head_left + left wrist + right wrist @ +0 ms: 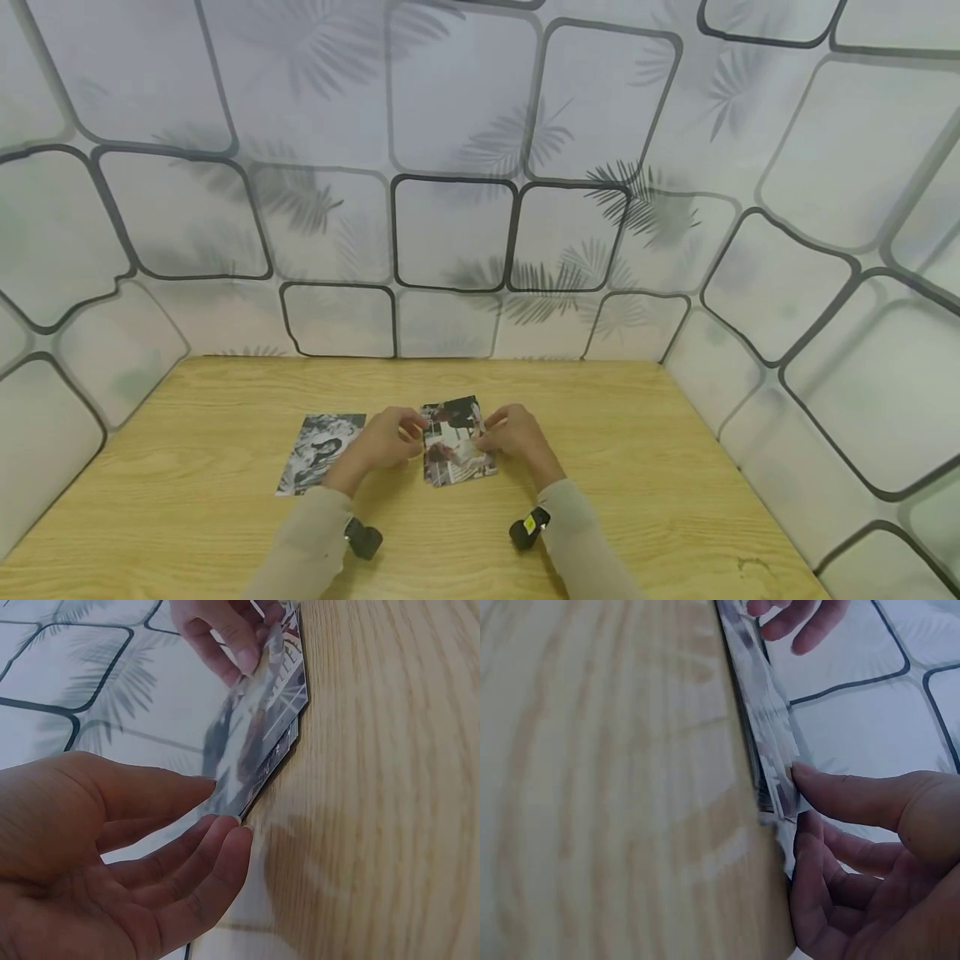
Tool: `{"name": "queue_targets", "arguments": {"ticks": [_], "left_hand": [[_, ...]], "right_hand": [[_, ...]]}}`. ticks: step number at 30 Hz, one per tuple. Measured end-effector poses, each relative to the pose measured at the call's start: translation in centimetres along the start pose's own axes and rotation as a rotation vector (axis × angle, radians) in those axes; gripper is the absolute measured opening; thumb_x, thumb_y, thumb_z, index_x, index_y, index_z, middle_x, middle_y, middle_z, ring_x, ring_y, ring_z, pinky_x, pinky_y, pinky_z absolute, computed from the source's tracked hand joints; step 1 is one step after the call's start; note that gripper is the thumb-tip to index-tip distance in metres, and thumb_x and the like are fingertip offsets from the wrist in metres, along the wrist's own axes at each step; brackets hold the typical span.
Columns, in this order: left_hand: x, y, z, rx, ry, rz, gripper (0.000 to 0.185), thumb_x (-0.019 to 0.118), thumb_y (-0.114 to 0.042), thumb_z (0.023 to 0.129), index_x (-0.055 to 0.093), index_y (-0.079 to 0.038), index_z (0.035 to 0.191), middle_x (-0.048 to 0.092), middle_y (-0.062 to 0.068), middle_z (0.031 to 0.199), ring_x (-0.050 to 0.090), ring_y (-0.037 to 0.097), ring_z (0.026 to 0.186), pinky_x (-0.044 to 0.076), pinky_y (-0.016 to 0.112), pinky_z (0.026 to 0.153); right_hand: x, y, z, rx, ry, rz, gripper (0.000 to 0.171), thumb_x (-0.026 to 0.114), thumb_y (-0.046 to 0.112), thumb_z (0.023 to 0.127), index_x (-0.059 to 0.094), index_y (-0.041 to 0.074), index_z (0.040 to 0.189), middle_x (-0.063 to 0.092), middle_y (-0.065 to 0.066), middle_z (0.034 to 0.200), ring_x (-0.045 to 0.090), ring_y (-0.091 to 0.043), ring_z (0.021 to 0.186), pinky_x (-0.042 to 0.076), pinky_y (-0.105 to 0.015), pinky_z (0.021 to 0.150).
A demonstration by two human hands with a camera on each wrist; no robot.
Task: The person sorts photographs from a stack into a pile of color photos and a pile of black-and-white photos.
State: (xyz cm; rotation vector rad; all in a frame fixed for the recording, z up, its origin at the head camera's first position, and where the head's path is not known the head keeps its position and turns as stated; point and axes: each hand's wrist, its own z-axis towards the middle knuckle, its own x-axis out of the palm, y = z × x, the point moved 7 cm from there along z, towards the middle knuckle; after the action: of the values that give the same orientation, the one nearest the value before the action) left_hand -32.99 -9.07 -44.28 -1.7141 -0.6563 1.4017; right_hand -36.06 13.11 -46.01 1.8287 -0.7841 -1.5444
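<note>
Both wrists carry small black cameras just nearer than the photo stack [457, 442], which lies mid-table on the wooden table [637, 500]. Left hand [382, 440] pinches the stack's left edge; right hand [513, 437] pinches its right edge, lifting the top print. Left of the stack lies a single black-and-white photo [321, 452]. Beyond the stack stands the patterned wall [450, 233].
</note>
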Motion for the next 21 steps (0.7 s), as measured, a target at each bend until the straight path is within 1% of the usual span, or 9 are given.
{"name": "queue_targets", "arguments": {"ticks": [3,5,8,11,14,17,21], "left_hand": [[0.3,0.0,0.2,-0.002,-0.022,0.008,0.036,0.073,0.005,0.088,0.068,0.002,0.123,0.068,0.021,0.114,0.071,0.026,0.094,0.063,0.035,0.066],[0.5,0.0,0.3,0.001,-0.03,0.02,0.039,0.074,0.005,0.088,0.067,0.001,0.126,0.068,0.021,0.117,0.071,0.028,0.097,0.063,0.035,0.066],[0.9,-0.1,0.4,-0.004,-0.034,0.024,0.043,0.074,0.004,0.088,0.065,-0.002,0.129,0.067,0.022,0.121,0.071,0.031,0.102,0.063,0.036,0.069],[1.1,-0.2,0.6,-0.013,-0.032,0.012,0.043,0.073,0.005,0.088,0.064,-0.001,0.13,0.066,0.023,0.122,0.07,0.034,0.104,0.064,0.037,0.07],[1.1,-0.2,0.6,-0.024,-0.043,0.008,0.042,0.074,0.004,0.087,0.065,-0.001,0.128,0.066,0.022,0.122,0.07,0.033,0.104,0.064,0.036,0.071],[1.1,-0.1,0.7,-0.018,-0.051,0.017,0.041,0.074,0.004,0.088,0.065,-0.001,0.127,0.067,0.021,0.119,0.071,0.03,0.099,0.064,0.035,0.07],[1.1,-0.2,0.7,-0.006,-0.061,0.009,0.039,0.072,0.003,0.09,0.064,0.0,0.129,0.067,0.021,0.112,0.07,0.025,0.088,0.063,0.034,0.067]], "right_hand": [[0.1,-0.1,0.0,-0.019,0.055,0.085,0.041,0.085,0.01,0.082,0.069,-0.001,0.119,0.076,-0.017,0.103,0.071,-0.02,0.08,0.062,-0.034,0.071],[0.1,-0.1,0.0,-0.028,0.082,0.135,0.043,0.083,0.006,0.084,0.067,-0.001,0.123,0.075,-0.019,0.105,0.072,-0.02,0.078,0.063,-0.035,0.069],[0.2,-0.1,0.1,-0.035,0.108,0.184,0.045,0.082,0.005,0.085,0.066,0.001,0.127,0.073,-0.019,0.107,0.071,-0.018,0.076,0.063,-0.035,0.067],[0.1,0.1,0.1,-0.042,0.128,0.226,0.044,0.081,0.005,0.087,0.065,0.002,0.128,0.073,-0.018,0.103,0.069,-0.016,0.072,0.062,-0.033,0.065],[-0.1,0.6,-0.2,-0.055,0.14,0.279,0.045,0.078,0.005,0.089,0.064,0.002,0.131,0.074,-0.017,0.1,0.067,-0.015,0.069,0.062,-0.032,0.063],[-0.4,1.1,-0.4,-0.066,0.146,0.325,0.045,0.076,0.004,0.091,0.062,0.002,0.134,0.075,-0.018,0.099,0.067,-0.013,0.067,0.062,-0.032,0.063],[-0.7,1.5,-0.6,-0.072,0.152,0.358,0.045,0.075,0.004,0.092,0.061,0.002,0.135,0.075,-0.018,0.102,0.068,-0.014,0.071,0.063,-0.035,0.068]]}}
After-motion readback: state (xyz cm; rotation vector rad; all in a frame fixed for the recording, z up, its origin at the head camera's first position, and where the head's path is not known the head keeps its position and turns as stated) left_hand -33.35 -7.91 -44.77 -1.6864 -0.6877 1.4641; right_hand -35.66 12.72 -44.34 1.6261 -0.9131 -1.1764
